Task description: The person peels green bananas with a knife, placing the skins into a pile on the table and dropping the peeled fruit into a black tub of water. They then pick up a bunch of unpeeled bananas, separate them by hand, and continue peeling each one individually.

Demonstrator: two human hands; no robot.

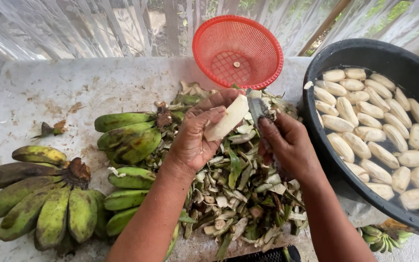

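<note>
— What are the hands doing?
— I'm seeing the left hand (195,138) gripping a peeled banana (227,118) at frame centre, while the right hand (287,145) is closing round a knife (256,107) – blade touching the fruit, above the peel heap (238,194).

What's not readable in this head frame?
- Knife handle: head view, hidden inside right hand.
- Basin right side: cut by frame edge.
- Speck in red basket: too small to identify.
- Table surface under peel pile: covered.
- Dark object at bottom edge: cut off.
</note>
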